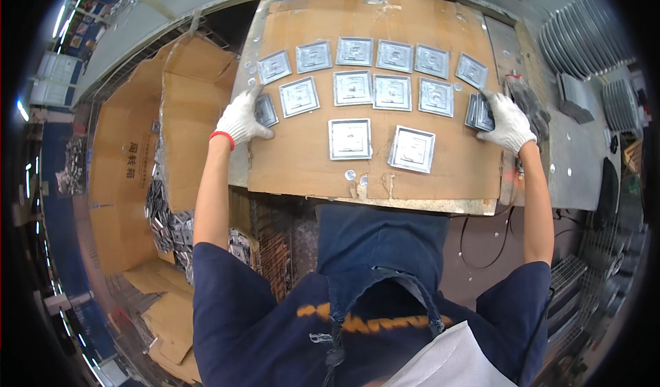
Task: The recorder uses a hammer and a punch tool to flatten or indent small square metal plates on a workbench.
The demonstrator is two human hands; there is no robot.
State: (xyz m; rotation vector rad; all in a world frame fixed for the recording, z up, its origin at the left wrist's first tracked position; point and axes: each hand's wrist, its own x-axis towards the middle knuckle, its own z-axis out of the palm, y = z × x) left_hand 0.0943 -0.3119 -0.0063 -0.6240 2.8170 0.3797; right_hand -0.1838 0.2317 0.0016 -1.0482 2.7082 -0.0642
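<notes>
Square silver metal plates with raised edges lie in rows on a cardboard-covered table (295, 170). My left hand (240, 122), in a white knit glove with a red cuff, grips a metal plate (266, 111) at the left end of the middle row, thumb and fingers at opposite edges. At the right end, my gloved right hand (509, 123) spans some overlapping metal plates (479, 113) the same way; how many overlap I cannot tell. Two plates, one upright to me (349, 139) and one slightly turned (412, 149), lie nearest my body.
Left of the table stands a large open cardboard box (127, 160), with a heap of small metal parts (180, 232) beside its flap. Stacked grey round pieces (584, 36) and flat grey plates (576, 98) stand at the far right. A dark cable (485, 263) loops below the table's front edge.
</notes>
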